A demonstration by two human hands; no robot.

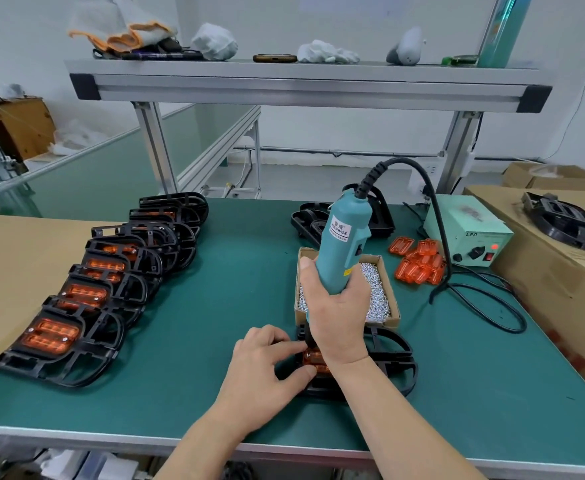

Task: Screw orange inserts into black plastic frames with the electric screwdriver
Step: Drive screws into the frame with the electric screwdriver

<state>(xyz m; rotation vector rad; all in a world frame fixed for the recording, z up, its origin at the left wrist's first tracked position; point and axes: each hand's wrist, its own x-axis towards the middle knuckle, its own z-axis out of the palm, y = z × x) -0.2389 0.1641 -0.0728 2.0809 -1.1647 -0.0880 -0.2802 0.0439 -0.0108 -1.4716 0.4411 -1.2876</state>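
My right hand grips the teal electric screwdriver upright, its tip hidden behind the hand and pointing down onto a black plastic frame on the green mat. An orange insert sits in that frame, partly hidden by both hands. My left hand rests on the frame's left side, its fingers curled at the insert's edge. A row of several black frames with orange inserts lies overlapped at the left. Loose orange inserts are piled at the right.
A cardboard tray of small silver screws stands just behind my right hand. The screwdriver's power box and black cable lie at the right, beside cardboard boxes. More black parts sit at the back. A metal shelf spans overhead.
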